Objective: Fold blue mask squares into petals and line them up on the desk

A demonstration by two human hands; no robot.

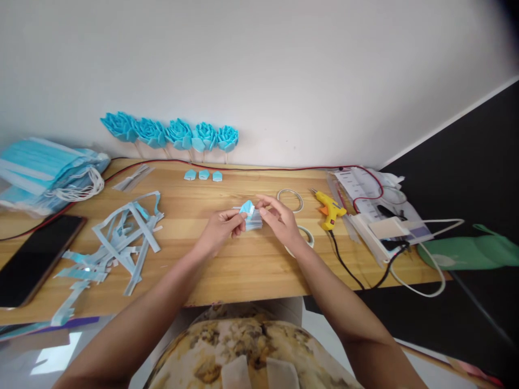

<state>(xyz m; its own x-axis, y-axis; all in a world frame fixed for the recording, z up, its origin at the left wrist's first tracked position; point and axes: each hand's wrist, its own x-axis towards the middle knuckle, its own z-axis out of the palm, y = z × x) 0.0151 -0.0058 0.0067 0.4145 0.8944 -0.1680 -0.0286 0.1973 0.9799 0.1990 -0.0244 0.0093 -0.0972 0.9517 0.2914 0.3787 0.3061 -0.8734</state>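
Note:
Over the middle of the table, my left hand (221, 229) pinches a small folded light-blue mask-fabric petal (246, 207) between thumb and fingers. A white strip shows along the petal's right side. Close by on that side is my right hand (280, 219), thumb and index finger drawn together; whatever lies between them is too small to make out. Beneath the hands is a flat pale-blue pleated piece (254, 220), partly covered. Three similar folded petals (204, 175) lie in a row farther back.
Several blue fabric roses (178, 134) on sticks lean against the wall. Cut strips (125, 237), a phone (36, 259) and bagged masks (40, 167) occupy the left. Tape rolls (290, 200), a yellow glue gun (330, 209), a power strip (371, 237) and a green pouch (466, 251) are rightward.

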